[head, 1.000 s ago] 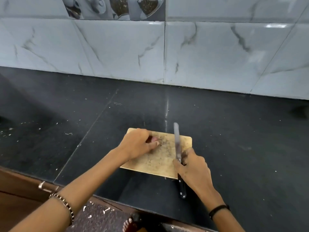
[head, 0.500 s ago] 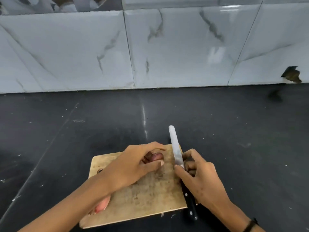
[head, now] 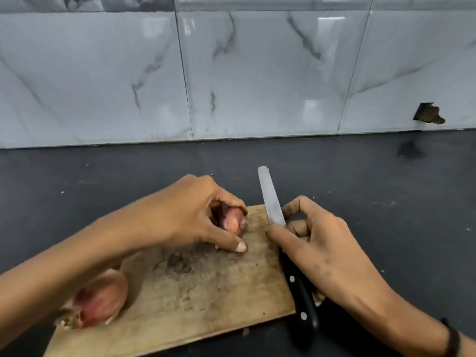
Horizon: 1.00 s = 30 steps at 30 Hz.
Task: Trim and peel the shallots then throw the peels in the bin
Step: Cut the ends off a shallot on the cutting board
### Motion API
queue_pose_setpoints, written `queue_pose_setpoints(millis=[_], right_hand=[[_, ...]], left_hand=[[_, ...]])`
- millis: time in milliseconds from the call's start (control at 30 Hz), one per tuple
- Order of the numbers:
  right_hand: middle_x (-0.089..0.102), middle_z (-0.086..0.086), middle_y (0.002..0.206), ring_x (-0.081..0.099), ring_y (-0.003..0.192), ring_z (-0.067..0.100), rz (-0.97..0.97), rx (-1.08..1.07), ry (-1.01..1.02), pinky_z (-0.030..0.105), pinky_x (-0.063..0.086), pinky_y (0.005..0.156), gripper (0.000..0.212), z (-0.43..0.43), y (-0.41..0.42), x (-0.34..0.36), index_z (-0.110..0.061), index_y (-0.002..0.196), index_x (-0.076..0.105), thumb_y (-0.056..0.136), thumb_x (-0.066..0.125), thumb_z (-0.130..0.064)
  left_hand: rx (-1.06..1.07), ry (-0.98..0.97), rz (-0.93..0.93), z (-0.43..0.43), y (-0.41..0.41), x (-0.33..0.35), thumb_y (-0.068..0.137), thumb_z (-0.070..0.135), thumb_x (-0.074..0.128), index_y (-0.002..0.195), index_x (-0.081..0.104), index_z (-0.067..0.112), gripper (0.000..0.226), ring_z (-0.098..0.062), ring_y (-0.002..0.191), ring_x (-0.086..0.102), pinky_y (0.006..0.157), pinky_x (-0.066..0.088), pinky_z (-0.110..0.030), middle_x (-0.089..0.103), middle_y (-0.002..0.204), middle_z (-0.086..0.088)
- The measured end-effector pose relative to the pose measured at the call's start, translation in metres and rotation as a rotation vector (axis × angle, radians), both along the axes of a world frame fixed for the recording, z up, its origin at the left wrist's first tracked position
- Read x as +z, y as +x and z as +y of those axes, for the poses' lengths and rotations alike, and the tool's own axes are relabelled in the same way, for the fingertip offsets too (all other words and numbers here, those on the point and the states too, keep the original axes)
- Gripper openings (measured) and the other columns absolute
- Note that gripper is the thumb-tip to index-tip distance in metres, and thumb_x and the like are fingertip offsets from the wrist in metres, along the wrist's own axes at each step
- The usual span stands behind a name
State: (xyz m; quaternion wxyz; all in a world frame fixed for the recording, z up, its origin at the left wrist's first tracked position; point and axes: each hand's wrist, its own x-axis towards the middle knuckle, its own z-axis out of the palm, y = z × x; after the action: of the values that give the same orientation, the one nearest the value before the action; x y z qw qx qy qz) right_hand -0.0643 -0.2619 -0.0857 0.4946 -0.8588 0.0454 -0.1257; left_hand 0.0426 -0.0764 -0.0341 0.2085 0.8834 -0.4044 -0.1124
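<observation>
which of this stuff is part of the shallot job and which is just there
For the job: shallot in the left hand; second shallot on the cutting board; knife in the right hand.
Just there: black counter; tiled wall; hole in a tile; wristband.

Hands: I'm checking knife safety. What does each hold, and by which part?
The left hand grips a shallot round its middle. The right hand holds the knife at the top of its black handle, thumb against the blade's base.
</observation>
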Motion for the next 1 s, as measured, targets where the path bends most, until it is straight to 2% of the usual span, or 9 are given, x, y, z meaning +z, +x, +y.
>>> queue_pose_setpoints(millis=[133, 233, 367, 433, 533, 700, 800, 900, 1000], right_hand=[[0.057, -0.006, 0.05, 0.048, 0.043, 0.006, -0.093, -0.001, -0.082, 0.024, 0.043, 0.046, 0.018, 0.0, -0.001, -0.003, -0.022, 0.091, 0.058, 0.089, 0.064, -0.039], [0.06, -0.007, 0.051, 0.051, 0.037, 0.006, -0.115, -0.03, -0.09, 0.022, 0.042, 0.039, 0.024, 0.0, -0.002, -0.004, -0.019, 0.093, 0.059, 0.088, 0.065, -0.042], [0.067, -0.002, 0.066, 0.05, 0.034, 0.009, -0.117, -0.053, -0.024, 0.02, 0.037, 0.035, 0.024, 0.002, -0.003, -0.006, -0.015, 0.095, 0.063, 0.089, 0.068, -0.037], [0.071, 0.003, 0.072, 0.056, 0.042, 0.011, -0.108, -0.056, 0.012, 0.021, 0.039, 0.038, 0.024, 0.004, -0.005, -0.006, -0.015, 0.096, 0.065, 0.088, 0.069, -0.037], [0.075, 0.006, 0.073, 0.064, 0.056, 0.016, -0.111, -0.022, 0.07, 0.031, 0.048, 0.053, 0.024, 0.005, -0.008, -0.007, -0.013, 0.096, 0.069, 0.09, 0.068, -0.036], [0.072, -0.004, 0.069, 0.066, 0.063, 0.009, -0.12, -0.011, 0.069, 0.024, 0.048, 0.063, 0.025, 0.006, -0.01, -0.005, -0.017, 0.09, 0.07, 0.092, 0.066, -0.042], [0.069, 0.004, 0.068, 0.061, 0.056, 0.014, -0.09, 0.066, 0.183, 0.034, 0.047, 0.058, 0.023, 0.006, -0.013, -0.001, -0.014, 0.092, 0.066, 0.095, 0.063, -0.036], [0.067, 0.004, 0.064, 0.058, 0.05, 0.014, -0.07, 0.102, 0.204, 0.031, 0.045, 0.053, 0.023, 0.006, -0.016, 0.0, -0.013, 0.091, 0.063, 0.096, 0.059, -0.035], [0.062, -0.006, 0.056, 0.055, 0.047, 0.008, -0.065, 0.073, 0.154, 0.024, 0.041, 0.048, 0.024, 0.006, -0.016, 0.002, -0.015, 0.084, 0.061, 0.095, 0.059, -0.035]], left_hand=[[0.045, 0.044, -0.071, -0.005, -0.011, 0.002, 0.066, 0.056, 0.084, 0.098, 0.078, 0.034, 0.04, -0.001, 0.078, 0.068, 0.073, 0.051, -0.021, 0.075, 0.084, 0.018], [0.043, 0.058, -0.108, -0.009, -0.013, 0.002, 0.068, 0.054, 0.084, 0.091, 0.079, 0.026, 0.036, -0.002, 0.078, 0.067, 0.069, 0.047, -0.016, 0.076, 0.084, 0.013], [0.017, 0.003, -0.041, -0.011, -0.017, -0.004, 0.074, 0.043, 0.085, 0.07, 0.071, 0.014, 0.032, -0.016, 0.073, 0.069, 0.08, 0.05, -0.023, 0.072, 0.069, 0.0], [0.005, -0.004, -0.012, -0.013, -0.016, -0.007, 0.077, 0.039, 0.084, 0.066, 0.065, 0.016, 0.031, -0.01, 0.063, 0.064, 0.074, 0.051, -0.023, 0.066, 0.059, 0.005], [-0.015, 0.015, 0.018, -0.01, -0.012, -0.009, 0.084, 0.037, 0.079, 0.072, 0.062, 0.016, 0.029, -0.006, 0.066, 0.062, 0.07, 0.048, -0.018, 0.063, 0.061, 0.011], [-0.103, 0.009, 0.009, 0.006, -0.013, -0.01, 0.094, 0.036, 0.069, 0.093, 0.064, 0.012, 0.025, -0.009, 0.083, 0.064, 0.082, 0.05, -0.025, 0.066, 0.084, 0.003], [-0.073, -0.071, -0.032, 0.005, -0.015, -0.015, 0.087, 0.041, 0.075, 0.105, 0.068, 0.015, 0.033, -0.013, 0.089, 0.068, 0.084, 0.054, -0.027, 0.072, 0.098, -0.002], [-0.037, -0.157, -0.038, 0.001, -0.017, -0.02, 0.081, 0.04, 0.081, 0.109, 0.066, 0.019, 0.039, -0.015, 0.09, 0.071, 0.084, 0.059, -0.029, 0.073, 0.1, -0.004], [-0.042, -0.179, -0.049, 0.003, -0.014, -0.021, 0.077, 0.045, 0.083, 0.105, 0.063, 0.025, 0.04, -0.021, 0.091, 0.07, 0.088, 0.059, -0.04, 0.072, 0.098, -0.003]])
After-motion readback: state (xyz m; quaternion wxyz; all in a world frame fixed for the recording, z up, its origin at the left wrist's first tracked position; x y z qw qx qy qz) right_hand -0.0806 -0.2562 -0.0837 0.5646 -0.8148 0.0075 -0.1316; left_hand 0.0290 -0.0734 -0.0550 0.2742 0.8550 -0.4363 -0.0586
